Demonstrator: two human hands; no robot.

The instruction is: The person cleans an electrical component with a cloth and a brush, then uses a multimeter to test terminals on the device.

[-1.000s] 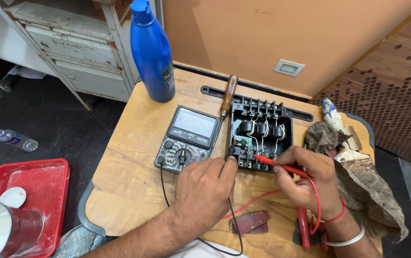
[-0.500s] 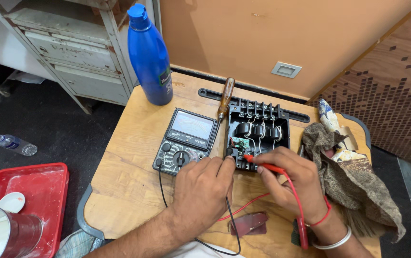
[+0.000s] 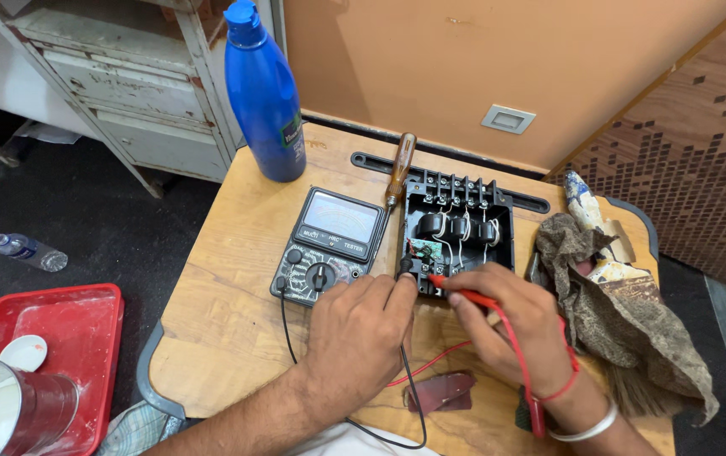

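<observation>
On the far left part of the wooden tabletop (image 3: 219, 329) you see a tall blue bottle (image 3: 266, 97) standing upright. A wooden-handled screwdriver (image 3: 400, 166) lies just behind the work area. At the right edge, note a crumpled brown cloth (image 3: 625, 312). Beside the tabletop, on the dark floor, a red tray (image 3: 67, 338) holds a small white dish (image 3: 22, 352); a clear plastic bottle (image 3: 29, 251) lies further off. A worn white cabinet (image 3: 118, 93) stands behind.

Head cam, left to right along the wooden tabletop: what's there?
Tall blue plastic bottle → grey analog multimeter → brown wooden-handled screwdriver → black open electrical box with coils → crumpled brown patterned cloth.
</observation>
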